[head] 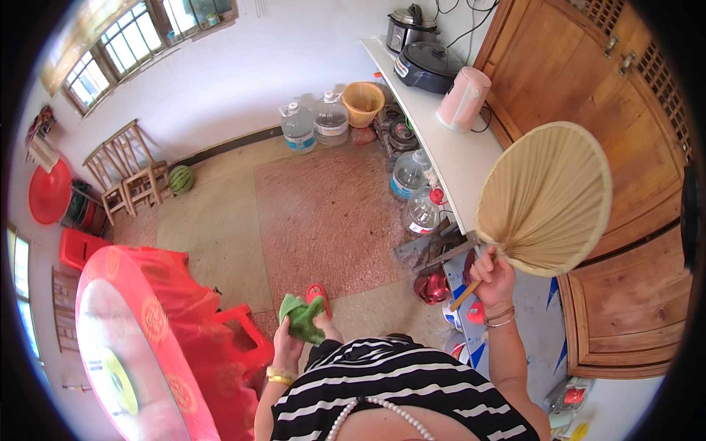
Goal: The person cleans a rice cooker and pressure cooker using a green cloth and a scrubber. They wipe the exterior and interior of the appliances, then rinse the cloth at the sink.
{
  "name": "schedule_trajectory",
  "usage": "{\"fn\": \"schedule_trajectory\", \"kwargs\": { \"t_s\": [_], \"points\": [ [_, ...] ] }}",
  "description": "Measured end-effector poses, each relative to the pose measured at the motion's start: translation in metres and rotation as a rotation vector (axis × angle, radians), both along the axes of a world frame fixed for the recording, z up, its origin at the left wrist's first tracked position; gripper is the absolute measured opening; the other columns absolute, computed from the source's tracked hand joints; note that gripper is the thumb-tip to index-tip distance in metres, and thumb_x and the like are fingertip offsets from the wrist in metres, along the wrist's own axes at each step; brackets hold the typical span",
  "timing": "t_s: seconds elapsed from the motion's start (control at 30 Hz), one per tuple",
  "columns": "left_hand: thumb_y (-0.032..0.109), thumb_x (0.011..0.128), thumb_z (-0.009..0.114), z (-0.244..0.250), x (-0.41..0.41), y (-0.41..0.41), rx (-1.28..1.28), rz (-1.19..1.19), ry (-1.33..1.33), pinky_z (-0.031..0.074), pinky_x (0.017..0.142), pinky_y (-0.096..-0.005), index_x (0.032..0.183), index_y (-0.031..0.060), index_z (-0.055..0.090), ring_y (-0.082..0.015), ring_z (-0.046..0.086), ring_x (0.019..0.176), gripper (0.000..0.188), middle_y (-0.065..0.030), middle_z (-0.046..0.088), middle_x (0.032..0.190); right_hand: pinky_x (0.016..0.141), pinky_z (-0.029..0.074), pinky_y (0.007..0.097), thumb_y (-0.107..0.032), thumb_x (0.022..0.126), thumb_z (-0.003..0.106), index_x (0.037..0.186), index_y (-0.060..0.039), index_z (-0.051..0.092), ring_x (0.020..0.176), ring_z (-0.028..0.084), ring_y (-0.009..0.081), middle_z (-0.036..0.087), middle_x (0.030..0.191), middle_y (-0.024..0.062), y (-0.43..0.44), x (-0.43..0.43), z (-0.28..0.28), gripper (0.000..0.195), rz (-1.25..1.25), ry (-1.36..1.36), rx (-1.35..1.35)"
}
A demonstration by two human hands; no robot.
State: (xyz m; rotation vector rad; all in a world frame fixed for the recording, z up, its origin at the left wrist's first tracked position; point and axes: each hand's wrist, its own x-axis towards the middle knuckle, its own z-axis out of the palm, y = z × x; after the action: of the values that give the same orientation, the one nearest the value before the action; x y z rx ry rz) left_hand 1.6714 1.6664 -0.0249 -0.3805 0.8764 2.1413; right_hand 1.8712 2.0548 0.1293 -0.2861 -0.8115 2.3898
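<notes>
My right hand [492,278] grips the short wooden handle of a palm-leaf hand fan [549,198]. The fan's broad pleated blade stands raised in front of the wooden cabinet, covering part of its doors. Low in front of my body, my left hand [288,343] holds a crumpled green cloth [301,318]. Past the cloth, one red slipper [317,297] shows on my foot; the other foot is hidden. Just left of my left hand is a red plastic stool [248,342], partly under the red tablecloth.
A round table with a red patterned tablecloth [165,308] stands at left. On the right, a white counter [422,124] carries a pink kettle [465,99], an electric pan [427,66] and a pressure cooker [408,30]. Water jugs [331,118] line the floor; a watermelon [181,179] lies near wooden chairs [129,171].
</notes>
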Motion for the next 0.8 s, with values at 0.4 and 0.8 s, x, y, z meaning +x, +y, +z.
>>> {"fn": "schedule_trajectory", "kwargs": {
  "t_s": [0.4,0.8],
  "points": [
    [0.018,0.091,0.044,0.043,-0.257,0.222,-0.024,-0.402,0.211,0.042,0.089,-0.0344,0.119,-0.0024,0.045,-0.0215,0.053,0.104,0.035,-0.0117,0.054,0.115,0.047,0.026,0.0214,-0.030,0.091,0.046,0.095,-0.0090,0.056,0.041,0.029,0.0041,0.043,0.075,-0.0002,0.092,-0.153,0.073,0.024,-0.364,-0.051,0.403],
    [0.018,0.092,0.043,0.051,-0.326,0.470,0.016,-0.432,0.222,0.045,0.084,-0.0324,0.119,-0.0012,0.046,-0.0188,0.054,0.099,0.033,-0.0091,0.055,0.111,0.045,0.032,0.0206,-0.008,0.086,0.049,0.097,-0.0024,0.057,0.044,0.041,0.0083,0.054,0.075,0.0034,0.348,-0.344,0.100,0.015,-0.563,-0.367,0.318]
  ]
}}
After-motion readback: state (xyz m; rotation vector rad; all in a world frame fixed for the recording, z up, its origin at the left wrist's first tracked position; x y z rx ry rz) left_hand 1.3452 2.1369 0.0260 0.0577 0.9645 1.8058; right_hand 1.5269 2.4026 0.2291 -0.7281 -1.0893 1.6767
